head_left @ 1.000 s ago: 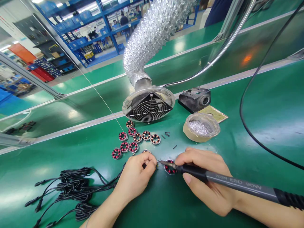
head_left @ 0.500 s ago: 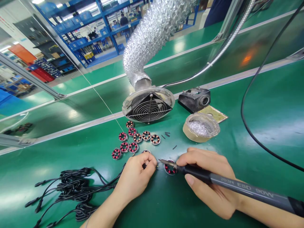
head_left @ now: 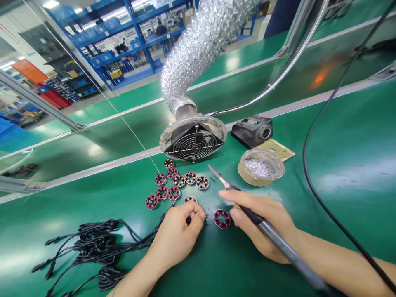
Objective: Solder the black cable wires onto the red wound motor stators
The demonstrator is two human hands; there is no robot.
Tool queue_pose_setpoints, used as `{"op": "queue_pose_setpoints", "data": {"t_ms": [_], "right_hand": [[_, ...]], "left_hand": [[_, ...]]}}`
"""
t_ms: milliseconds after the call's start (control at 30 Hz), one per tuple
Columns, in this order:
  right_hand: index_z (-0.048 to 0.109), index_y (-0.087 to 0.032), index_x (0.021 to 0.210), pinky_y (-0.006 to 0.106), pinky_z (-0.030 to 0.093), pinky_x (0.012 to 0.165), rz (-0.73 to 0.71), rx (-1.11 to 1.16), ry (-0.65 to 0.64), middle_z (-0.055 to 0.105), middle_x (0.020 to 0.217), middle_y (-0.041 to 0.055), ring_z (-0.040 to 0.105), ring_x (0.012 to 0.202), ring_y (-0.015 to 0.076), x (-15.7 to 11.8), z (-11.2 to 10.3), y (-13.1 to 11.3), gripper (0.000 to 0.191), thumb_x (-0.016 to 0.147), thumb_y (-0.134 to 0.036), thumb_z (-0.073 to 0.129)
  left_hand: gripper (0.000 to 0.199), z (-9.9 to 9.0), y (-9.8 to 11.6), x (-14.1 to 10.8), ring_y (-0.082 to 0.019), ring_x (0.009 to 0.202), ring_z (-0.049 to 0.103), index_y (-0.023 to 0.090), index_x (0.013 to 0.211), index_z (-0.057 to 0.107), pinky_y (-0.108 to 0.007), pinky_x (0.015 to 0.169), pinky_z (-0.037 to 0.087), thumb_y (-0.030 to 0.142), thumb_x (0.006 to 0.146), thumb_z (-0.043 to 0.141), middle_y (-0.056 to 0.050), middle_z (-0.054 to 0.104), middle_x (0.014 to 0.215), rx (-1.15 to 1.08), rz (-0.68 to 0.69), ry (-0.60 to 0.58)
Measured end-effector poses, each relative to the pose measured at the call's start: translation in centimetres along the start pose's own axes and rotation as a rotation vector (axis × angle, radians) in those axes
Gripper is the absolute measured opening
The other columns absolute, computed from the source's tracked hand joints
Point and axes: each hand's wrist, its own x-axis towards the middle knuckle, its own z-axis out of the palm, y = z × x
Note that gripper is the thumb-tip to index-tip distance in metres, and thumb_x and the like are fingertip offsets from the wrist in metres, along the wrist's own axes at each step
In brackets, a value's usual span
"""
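Observation:
In my right hand (head_left: 262, 222) is a soldering iron (head_left: 253, 214), its tip pointing up and left above the bench. My left hand (head_left: 181, 233) is closed in a pinch around the end of a black cable (head_left: 157, 229), with thin wire ends poking out past the fingertips. Between the two hands a ring-shaped motor stator (head_left: 222, 218) with red windings lies flat on the green bench. Another stator (head_left: 191, 199) is partly hidden behind my left hand. Several more, red and copper-coloured, form a group of stators (head_left: 173, 192) farther back.
A bundle of black cables (head_left: 99, 247) lies at the left. Behind the stators stands a fume extractor hood (head_left: 194, 142) on a silver duct (head_left: 194, 53). To the right are a bowl of metal shavings (head_left: 261, 167), an iron stand (head_left: 253, 130) and the iron's hanging cord (head_left: 309, 177).
My right hand has swung the soldering iron's tip up and away from the wire ends at my left fingertips. The red stator now shows fully. My left hand has barely moved.

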Motion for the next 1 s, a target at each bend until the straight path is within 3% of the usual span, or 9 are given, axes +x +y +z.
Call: {"op": "queue_pose_setpoints", "data": {"t_ms": [200,333,500,767,1000], "right_hand": [[0.063,-0.018,0.104,0.019,0.045,0.051,-0.118,0.016,-0.081,0.067,0.072,0.0004,0.057,0.055,0.0099,0.1,1.7,0.6,0.023,0.089,-0.004,0.052],[0.064,-0.019,0.098,0.02,0.039,0.048,-0.158,-0.058,-0.092,0.061,0.065,-0.0014,0.051,0.051,0.01,0.1,2.0,0.5,0.025,0.088,-0.002,0.048],[0.061,-0.019,0.099,0.02,0.045,0.054,-0.091,0.008,-0.092,0.063,0.069,-0.0015,0.055,0.055,0.0098,-0.1,1.9,0.1,0.024,0.085,-0.003,0.05],[0.06,-0.019,0.099,0.018,0.05,0.059,-0.081,0.072,-0.069,0.066,0.074,-0.0008,0.06,0.061,0.0098,-0.1,2.4,-0.3,0.025,0.085,-0.002,0.048],[0.058,-0.019,0.101,0.02,0.051,0.062,0.038,0.101,-0.191,0.065,0.078,-0.0002,0.062,0.064,0.0111,-0.1,2.3,0.2,0.031,0.074,-0.005,0.05]], "left_hand": [[0.032,0.0,0.1,-0.5,-0.014,0.058,0.035,0.023,0.069,0.043,-0.026,0.054,0.027,0.042,0.094,0.038,0.006,0.04,0.061,-0.068,-0.021,-0.098],[0.03,-0.1,0.3,-0.9,-0.015,0.062,0.042,0.023,0.073,0.044,-0.027,0.06,0.032,0.042,0.095,0.038,0.004,0.047,0.065,-0.05,0.008,-0.163],[0.026,0.0,0.6,-1.6,-0.016,0.069,0.05,0.022,0.078,0.047,-0.027,0.066,0.035,0.036,0.096,0.036,0.002,0.055,0.072,0.034,0.042,-0.103],[0.038,1.0,-0.8,-1.0,-0.013,0.056,0.038,0.021,0.071,0.048,-0.026,0.058,0.031,0.051,0.092,0.041,0.004,0.048,0.058,-0.273,-0.035,-0.16],[0.042,1.9,-0.9,-0.8,-0.01,0.048,0.029,0.022,0.066,0.044,-0.024,0.05,0.025,0.06,0.079,0.055,0.008,0.039,0.047,-0.414,-0.116,-0.012]]}}
